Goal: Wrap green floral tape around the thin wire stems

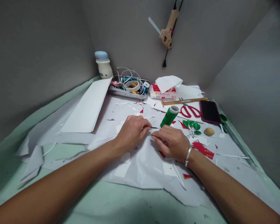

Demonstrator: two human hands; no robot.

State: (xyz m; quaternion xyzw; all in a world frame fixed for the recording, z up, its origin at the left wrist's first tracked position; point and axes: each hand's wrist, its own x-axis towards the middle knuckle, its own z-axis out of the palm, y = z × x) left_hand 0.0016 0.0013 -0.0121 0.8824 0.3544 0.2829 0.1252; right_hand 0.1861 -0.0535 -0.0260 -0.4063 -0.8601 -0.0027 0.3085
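Head view, L hand (135,127): thumb + fingers pinched tight on grn strip (154,128), just over the paper.
Grn strip: ctr of table, btwn both hands, one end in L fingertips, other pointing twd R hand.
R hand (172,140): curled, fingertips close tog., right by the strip; can't tell if it grips anything. Silver bracelet (188,156) on wrist.
Grn spool (169,117): just beyond R hand, wht end up.
Grn leaf pcs (193,125): small pile R of spool, nr brn round obj. (209,132).
Red scissors (190,111): behind the pile, beside phone (210,111).
Back of table: metal tray (128,93) w/ cord + tape, tissue pack (163,95) to its R, bottle (104,69) to its L.
Wht card (86,109): L side, nr tray.
Glue gun (169,29): hangs on wall, wht stick in it.
Wht paper (144,174): under hands, over pale-grn cloth (130,199), red scraps (203,150) about.
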